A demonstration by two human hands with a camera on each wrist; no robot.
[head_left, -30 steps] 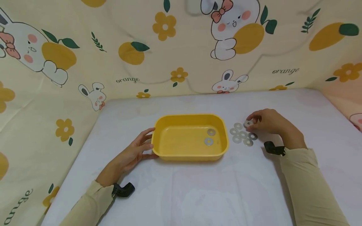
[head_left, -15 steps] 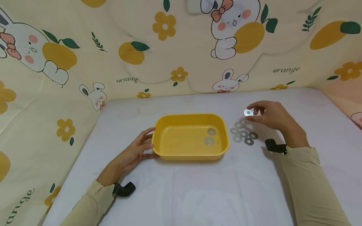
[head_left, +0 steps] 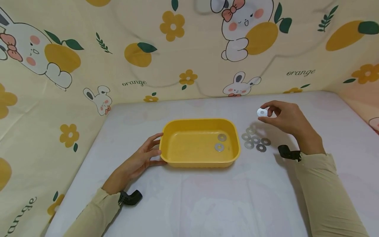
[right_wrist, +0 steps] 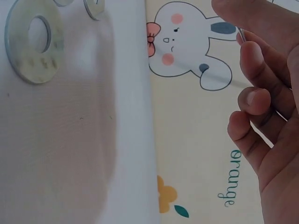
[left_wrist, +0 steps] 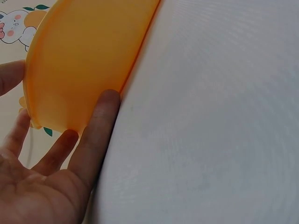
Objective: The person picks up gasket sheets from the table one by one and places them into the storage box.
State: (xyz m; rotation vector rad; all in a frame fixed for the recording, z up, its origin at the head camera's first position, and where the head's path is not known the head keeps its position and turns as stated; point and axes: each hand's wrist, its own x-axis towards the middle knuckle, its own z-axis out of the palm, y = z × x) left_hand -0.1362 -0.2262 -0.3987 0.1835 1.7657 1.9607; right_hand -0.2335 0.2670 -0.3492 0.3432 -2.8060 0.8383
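A flat metal washer (head_left: 260, 114) is pinched edge-on between the thumb and fingertips of my right hand (head_left: 286, 118), raised behind the loose washers (head_left: 261, 151). Several of those lie grouped on the white cloth, just right of a yellow plastic basin (head_left: 186, 144). Two washers (head_left: 219, 150) rest inside the basin, toward its right end. My left hand (head_left: 134, 166) touches the basin's left end, its fingers spread and fairly straight against the wall. In the right wrist view, only a thin edge of the pinched washer (right_wrist: 242, 35) shows between thumb and finger.
White cloth (head_left: 204, 200) covers the table. Behind it and along the left rises a cream curtain (head_left: 165, 62) printed with rabbits, oranges and flowers. Both wrists carry small black cameras, the right one (head_left: 285, 152) close to the loose washers.
My right hand has lifted a washer off the group and moved it up and back from the loose ones. My left hand and the basin stay in place.
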